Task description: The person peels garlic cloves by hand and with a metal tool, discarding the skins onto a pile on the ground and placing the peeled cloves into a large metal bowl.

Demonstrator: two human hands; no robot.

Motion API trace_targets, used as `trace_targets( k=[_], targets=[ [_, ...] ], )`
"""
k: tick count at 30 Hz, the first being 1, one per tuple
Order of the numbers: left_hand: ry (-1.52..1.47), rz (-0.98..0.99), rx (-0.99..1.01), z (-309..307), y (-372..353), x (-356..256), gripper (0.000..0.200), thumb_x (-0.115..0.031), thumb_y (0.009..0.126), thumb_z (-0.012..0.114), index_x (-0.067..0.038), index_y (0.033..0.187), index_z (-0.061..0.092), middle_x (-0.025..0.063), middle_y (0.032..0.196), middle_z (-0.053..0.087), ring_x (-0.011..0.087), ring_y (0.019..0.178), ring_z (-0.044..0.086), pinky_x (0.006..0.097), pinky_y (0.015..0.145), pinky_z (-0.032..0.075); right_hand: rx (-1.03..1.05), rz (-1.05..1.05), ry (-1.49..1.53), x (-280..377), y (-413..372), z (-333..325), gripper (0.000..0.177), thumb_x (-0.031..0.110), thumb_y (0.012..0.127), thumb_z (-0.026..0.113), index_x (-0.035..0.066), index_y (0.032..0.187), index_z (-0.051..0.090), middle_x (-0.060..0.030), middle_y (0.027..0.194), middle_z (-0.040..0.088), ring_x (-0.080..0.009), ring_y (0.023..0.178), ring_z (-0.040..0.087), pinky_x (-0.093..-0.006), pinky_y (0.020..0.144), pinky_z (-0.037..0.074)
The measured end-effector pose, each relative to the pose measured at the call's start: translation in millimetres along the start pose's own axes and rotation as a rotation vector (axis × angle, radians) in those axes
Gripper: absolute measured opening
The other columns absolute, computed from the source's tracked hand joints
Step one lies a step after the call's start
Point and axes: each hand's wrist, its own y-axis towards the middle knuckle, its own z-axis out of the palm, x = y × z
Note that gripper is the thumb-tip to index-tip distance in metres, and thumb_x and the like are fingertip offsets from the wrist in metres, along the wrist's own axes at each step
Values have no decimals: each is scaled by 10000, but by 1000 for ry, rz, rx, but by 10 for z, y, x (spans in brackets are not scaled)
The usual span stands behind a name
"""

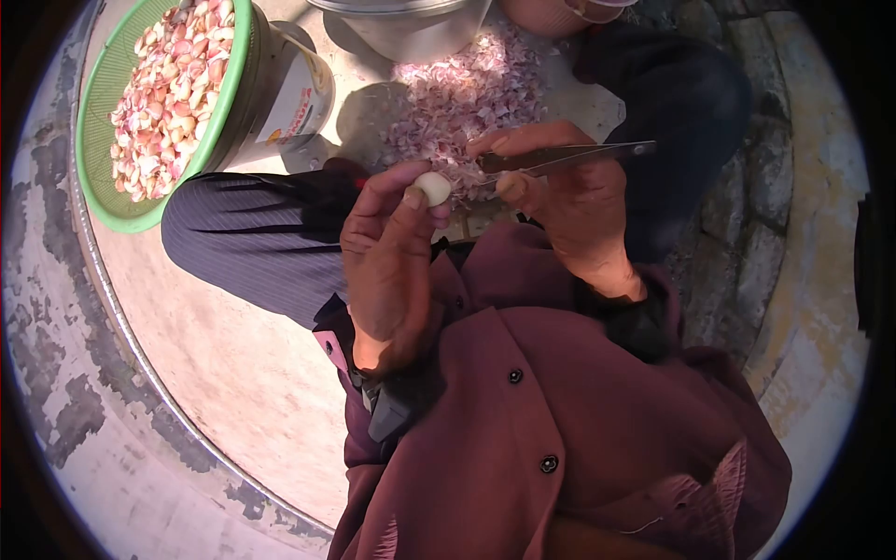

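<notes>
Between the thumb and fingers of my left hand (387, 247) is a pale, smooth peeled clove (433, 189), held up in front of my lap. My right hand (569, 201) pinches a pair of dark metal tweezers (569, 157) between thumb and fingers. The tweezers lie across the hand, their thin joined end sticking out to the right and the other end pointing toward the clove, a little apart from it. Below the hands a heap of pinkish papery skins (467, 98) covers the ground.
A green basket (91, 140) full of pinkish cloves (173, 98) sits at the upper left on a white printed bucket (303, 103). A metal basin (401, 33) and a reddish bowl (546, 17) stand at the top. My bent knees flank the skins.
</notes>
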Motion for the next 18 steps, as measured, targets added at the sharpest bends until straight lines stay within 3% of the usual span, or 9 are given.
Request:
trace_targets(
  k=[1,5,7,11,13,18],
  targets=[
    [-16,-16,37,-9,7,13,207,-16,908,585,36,1107,590,99,983,651,120,818,610,246,769,506,84,-50,-24,-2,-14,41,196,43,849,690,-9,1020,612,-104,1015,661,-146,863,645,-258,777,511],
    [-5,-5,-8,88,-29,18,169,-15,905,592,28,1068,589,94,963,649,119,792,607,240,746,501,99,30,116,58,-35,126,206,19,838,693,-16,1025,614,-95,962,662,-153,842,643,-259,745,512],
    [-29,-13,56,35,-29,27,156,-12,893,611,21,1044,586,91,938,649,120,766,607,236,727,495,151,14,16,63,-29,78,193,10,822,703,-31,971,587,-153,955,653,-230,948,647,-319,840,520],
    [12,-10,110,-9,-24,18,169,-20,887,625,18,1047,589,92,931,652,122,739,605,236,710,491,155,-27,-76,17,-11,56,176,-5,820,699,-36,956,590,-150,937,649,-239,944,651,-325,829,526],
    [30,-94,113,21,-57,-4,172,-16,876,636,17,1038,590,89,921,655,132,766,622,252,716,508,117,-87,-92,-15,-2,63,145,21,843,686,-22,975,642,-89,898,665,-131,803,638,-238,697,505],
    [15,-146,125,8,-25,18,191,-53,909,600,14,1086,572,110,981,648,183,861,657,287,729,540,105,-65,-112,-30,-1,46,149,22,858,673,-19,996,637,-91,894,667,-134,789,639,-239,681,509]
  ],
)
